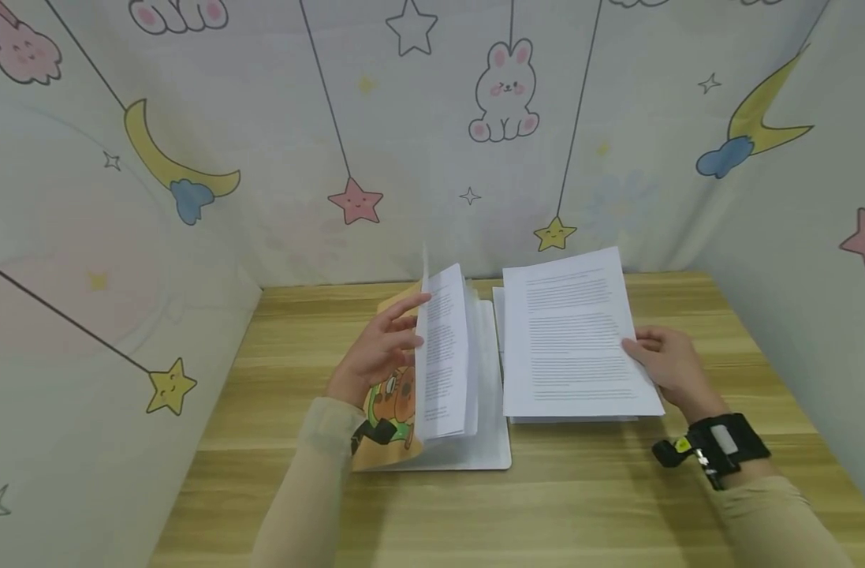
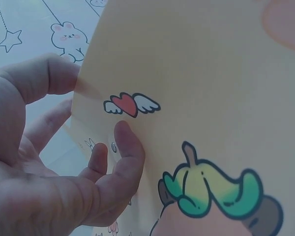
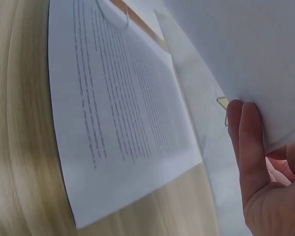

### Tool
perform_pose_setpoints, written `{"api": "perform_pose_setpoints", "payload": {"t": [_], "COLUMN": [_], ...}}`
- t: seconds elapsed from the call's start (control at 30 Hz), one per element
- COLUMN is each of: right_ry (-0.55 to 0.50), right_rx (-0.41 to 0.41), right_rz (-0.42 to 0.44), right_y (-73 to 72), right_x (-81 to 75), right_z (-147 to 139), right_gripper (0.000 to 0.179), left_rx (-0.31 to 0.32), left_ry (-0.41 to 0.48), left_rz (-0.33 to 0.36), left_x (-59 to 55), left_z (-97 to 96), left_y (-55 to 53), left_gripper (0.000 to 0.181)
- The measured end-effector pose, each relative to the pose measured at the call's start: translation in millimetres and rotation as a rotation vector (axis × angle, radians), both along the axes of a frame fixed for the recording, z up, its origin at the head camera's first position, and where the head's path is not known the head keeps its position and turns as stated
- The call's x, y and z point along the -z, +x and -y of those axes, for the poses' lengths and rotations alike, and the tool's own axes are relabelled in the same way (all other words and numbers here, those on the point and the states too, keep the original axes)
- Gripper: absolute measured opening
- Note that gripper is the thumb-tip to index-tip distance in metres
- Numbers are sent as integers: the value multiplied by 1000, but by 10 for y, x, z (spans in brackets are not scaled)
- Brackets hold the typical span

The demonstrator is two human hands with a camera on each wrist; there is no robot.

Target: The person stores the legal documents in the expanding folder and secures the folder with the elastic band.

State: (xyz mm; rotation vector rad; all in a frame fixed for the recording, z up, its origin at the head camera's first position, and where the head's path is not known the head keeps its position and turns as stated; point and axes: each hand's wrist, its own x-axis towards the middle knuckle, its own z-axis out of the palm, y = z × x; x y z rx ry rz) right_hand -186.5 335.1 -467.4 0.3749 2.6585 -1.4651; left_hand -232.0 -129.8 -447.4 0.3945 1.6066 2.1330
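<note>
A folder with a yellow cartoon cover and text-printed pages inside stands partly open on the table. My left hand holds the raised cover at its free edge. In the left wrist view, some fingertips lie over the yellow face and others reach the edge beside a winged heart. To the right, my right hand pinches the right edge of a printed sheet, thumb in front and fingers behind. Below this raised sheet, another printed sheet lies on the table in the right wrist view.
The wooden table is bounded behind and at both sides by a pale curtain with cartoon stars, moons and a rabbit. A black strap with a small camera sits on the right wrist, and a small black camera on the left.
</note>
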Motion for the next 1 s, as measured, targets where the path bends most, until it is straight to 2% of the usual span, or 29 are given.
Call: {"api": "perform_pose_setpoints", "payload": {"t": [0.63,1.0], "right_ry": [-63,-69], "right_rx": [-93,-103], "right_rz": [4,13], "right_y": [3,17], "right_x": [-37,-37], "right_z": [246,282], "right_gripper": [42,40], "left_rx": [-6,-7], "left_ry": [2,10], "left_rz": [12,4], "left_x": [-14,1], "left_z": [-10,0], "left_y": [13,7], "left_gripper": [73,74]}}
